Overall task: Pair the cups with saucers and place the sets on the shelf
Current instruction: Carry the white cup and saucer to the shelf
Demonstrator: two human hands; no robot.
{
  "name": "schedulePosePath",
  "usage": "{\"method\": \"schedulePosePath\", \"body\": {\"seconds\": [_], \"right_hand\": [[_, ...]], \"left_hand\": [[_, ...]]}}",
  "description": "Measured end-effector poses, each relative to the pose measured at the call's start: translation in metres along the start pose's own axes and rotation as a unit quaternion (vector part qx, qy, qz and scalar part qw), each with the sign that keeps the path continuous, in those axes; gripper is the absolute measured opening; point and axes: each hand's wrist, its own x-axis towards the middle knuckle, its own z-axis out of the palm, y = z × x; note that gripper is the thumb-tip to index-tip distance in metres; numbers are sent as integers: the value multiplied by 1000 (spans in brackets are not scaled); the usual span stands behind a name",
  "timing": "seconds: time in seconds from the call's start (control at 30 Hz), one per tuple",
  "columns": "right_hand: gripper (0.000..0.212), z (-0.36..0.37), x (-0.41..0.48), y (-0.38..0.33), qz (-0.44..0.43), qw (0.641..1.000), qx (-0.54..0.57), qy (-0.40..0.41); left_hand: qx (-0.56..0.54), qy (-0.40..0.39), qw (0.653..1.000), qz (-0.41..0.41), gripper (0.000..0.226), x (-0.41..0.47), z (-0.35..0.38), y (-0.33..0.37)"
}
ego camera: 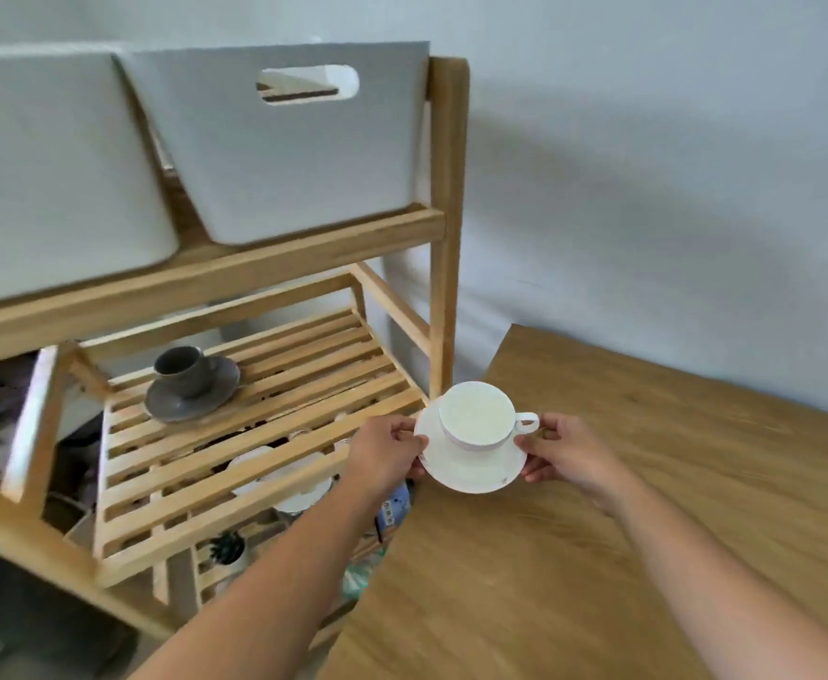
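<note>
A white cup (475,415) stands on a white saucer (470,471), held in the air between the table corner and the shelf. My left hand (386,451) pinches the saucer's left rim and my right hand (561,449) pinches its right rim, just below the cup's handle. On the slatted wooden shelf (235,463) to the left, a dark grey cup (181,368) sits on a dark grey saucer (191,392) near the back.
Two white storage bins (274,149) fill the shelf tier above. A wooden table (647,557) lies at the right. White dishes (284,478) and a small plant (228,549) show through the slats on the tier below. A wooden post (446,228) stands beside the saucer.
</note>
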Motion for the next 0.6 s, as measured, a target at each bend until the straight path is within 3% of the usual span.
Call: {"method": "schedulePosePath", "body": {"seconds": [0.33, 0.6], "right_hand": [[18, 205, 61, -26, -6, 987, -86, -137], [16, 306, 94, -33, -6, 975, -157, -159]], "left_hand": [[5, 152, 985, -86, 23, -3, -168, -89], [-29, 220, 963, -150, 21, 15, -228, -146]]}}
